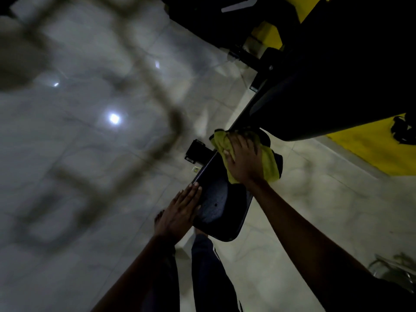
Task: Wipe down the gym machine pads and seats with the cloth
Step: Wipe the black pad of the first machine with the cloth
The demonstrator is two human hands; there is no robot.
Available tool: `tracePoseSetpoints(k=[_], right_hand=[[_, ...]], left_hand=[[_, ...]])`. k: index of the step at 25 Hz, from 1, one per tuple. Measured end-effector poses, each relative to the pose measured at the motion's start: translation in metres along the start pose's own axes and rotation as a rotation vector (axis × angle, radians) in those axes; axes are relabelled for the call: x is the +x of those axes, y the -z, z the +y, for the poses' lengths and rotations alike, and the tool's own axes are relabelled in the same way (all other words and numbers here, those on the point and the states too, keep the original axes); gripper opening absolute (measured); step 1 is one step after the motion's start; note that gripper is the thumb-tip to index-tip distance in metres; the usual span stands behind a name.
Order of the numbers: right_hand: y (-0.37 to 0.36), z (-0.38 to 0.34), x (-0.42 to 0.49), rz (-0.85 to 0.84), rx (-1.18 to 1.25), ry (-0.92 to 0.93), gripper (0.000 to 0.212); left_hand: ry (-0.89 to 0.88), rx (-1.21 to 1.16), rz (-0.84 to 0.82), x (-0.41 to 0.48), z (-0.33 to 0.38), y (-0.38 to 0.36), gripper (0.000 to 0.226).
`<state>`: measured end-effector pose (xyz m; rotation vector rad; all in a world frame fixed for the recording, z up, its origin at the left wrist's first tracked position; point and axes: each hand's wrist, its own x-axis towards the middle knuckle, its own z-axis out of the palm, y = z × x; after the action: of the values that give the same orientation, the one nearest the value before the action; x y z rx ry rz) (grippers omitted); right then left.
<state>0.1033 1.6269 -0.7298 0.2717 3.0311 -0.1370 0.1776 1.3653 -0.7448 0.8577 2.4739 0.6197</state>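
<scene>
- A small pale label (195, 169) sits on the floor or frame just beside the seat's left edge; its print is too small and dim to read.
- A black padded seat (221, 208) of a gym machine fills the middle of the dim view, narrow end towards the person.
- A yellow-green cloth (269, 163) lies bunched on the far end of the seat, where it meets a large dark back pad (315, 104).
- The right hand (244, 161) lies on top of the cloth, fingers spread and fairly straight, pressing it against the seat.
- The left hand (180, 210) rests flat on the seat's near left edge, fingers straight and together, gripping nothing.
- Yellow frame parts (378, 149) of the machine show to the right of the back pad.
- A dark trouser leg (209, 266) stands below the seat.
- The glossy tiled floor (90, 154) reflects bright ceiling lights.
</scene>
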Motion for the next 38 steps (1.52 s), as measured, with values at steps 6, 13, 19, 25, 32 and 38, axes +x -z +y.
tracePoseSetpoints(k=[6,13,19,25,32,38], right_hand=[[-0.012,-0.037,0.001,-0.034,-0.020,0.085,0.060],[-0.004,-0.011,0.017,0.056,0.030,-0.166,0.061],[-0.010,-0.015,-0.023,0.013,0.099,-0.419,0.061],[-0.009,0.007,0.028,0.047,0.125,-0.257,0.059],[-0.014,-0.025,-0.074,0.068,0.460,-0.841,0.074],[-0.009,-0.004,-0.038,0.056,0.527,-0.929,0.069]], left_hand=[[-0.041,-0.061,0.057,0.004,0.001,0.009,0.050],[0.046,0.045,-0.052,0.039,0.006,0.024,0.063],[0.027,0.103,-0.070,0.067,0.007,0.030,0.069],[0.090,0.013,-0.075,0.070,0.014,0.028,0.070],[0.023,0.034,-0.049,0.066,0.003,0.022,0.068],[0.035,0.020,-0.032,0.067,0.005,0.024,0.068]])
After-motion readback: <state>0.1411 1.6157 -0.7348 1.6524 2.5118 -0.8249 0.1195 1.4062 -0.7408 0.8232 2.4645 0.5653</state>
